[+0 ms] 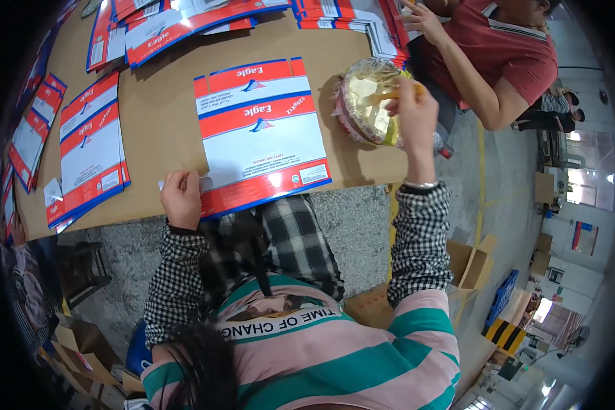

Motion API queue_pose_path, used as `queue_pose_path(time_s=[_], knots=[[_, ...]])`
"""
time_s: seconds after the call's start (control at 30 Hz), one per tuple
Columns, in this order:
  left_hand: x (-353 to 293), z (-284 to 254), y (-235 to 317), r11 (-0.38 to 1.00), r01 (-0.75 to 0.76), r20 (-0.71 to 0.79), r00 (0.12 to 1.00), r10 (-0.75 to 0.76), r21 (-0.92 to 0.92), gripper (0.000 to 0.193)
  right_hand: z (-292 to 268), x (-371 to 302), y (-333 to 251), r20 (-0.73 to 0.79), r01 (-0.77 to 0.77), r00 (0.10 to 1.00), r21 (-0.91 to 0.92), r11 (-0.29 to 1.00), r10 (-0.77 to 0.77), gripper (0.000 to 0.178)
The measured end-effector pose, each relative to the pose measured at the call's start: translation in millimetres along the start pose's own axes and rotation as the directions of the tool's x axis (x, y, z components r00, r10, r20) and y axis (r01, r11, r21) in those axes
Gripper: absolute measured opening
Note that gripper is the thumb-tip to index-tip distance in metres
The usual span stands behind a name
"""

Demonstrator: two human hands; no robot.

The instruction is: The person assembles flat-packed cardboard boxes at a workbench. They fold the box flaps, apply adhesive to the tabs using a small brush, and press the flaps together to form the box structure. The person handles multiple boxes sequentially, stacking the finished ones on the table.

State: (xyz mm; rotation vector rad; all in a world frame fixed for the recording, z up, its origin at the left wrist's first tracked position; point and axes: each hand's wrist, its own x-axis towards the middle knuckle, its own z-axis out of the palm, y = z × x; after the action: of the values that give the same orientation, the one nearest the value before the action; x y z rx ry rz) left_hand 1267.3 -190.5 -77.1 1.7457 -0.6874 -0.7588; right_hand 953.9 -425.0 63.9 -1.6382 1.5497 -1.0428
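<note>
A flat printed carton blank [263, 137] in red, white and blue lies on the table in front of me. My left hand [182, 198] is closed at its near left corner, with a thin pale strip [206, 183] showing on either side of the fingers; what it is exactly I cannot make out. My right hand [415, 113] grips a yellowish-brown stick-like handle [385, 98] over a round tub [346, 121] lined with plastic. Pale yellow paste [366, 89] fills the tub, and the handle's lower end reaches into it.
More carton blanks lie in stacks on the left [92, 147] and far side [191, 31] of the brown table [157, 123]. A co-worker in a red shirt [506, 61] sits at the far right, beside another stack [352, 20]. Open cardboard boxes [468, 263] stand on the floor.
</note>
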Motion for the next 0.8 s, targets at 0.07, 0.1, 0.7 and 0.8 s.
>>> queue_pose_path(time_s=[0.07,0.1,0.7,0.8], knots=[[-0.5,0.4,-0.8,0.999,0.021,-0.015,1.000,-0.021,0.025,0.015,16.3,6.2,8.1,0.052,0.020,0.998,0.032,0.999,-0.021,0.027],[-1.3,0.0,-0.3,0.998,-0.007,-0.015,1.000,0.008,0.056,0.016,21.7,11.7,13.3,0.075,0.030,0.997,-0.022,0.999,-0.028,0.027],[3.6,-0.5,2.5,0.992,0.083,-0.029,0.996,-0.081,0.091,0.020,-15.8,-0.1,-5.7,0.082,-0.069,0.996,0.373,0.925,0.041,0.024],[3.3,-3.4,-2.7,0.996,0.087,-0.030,0.996,-0.087,-0.014,0.016,-25.0,-7.1,-16.4,0.026,-0.030,0.999,0.444,0.896,0.020,0.024]])
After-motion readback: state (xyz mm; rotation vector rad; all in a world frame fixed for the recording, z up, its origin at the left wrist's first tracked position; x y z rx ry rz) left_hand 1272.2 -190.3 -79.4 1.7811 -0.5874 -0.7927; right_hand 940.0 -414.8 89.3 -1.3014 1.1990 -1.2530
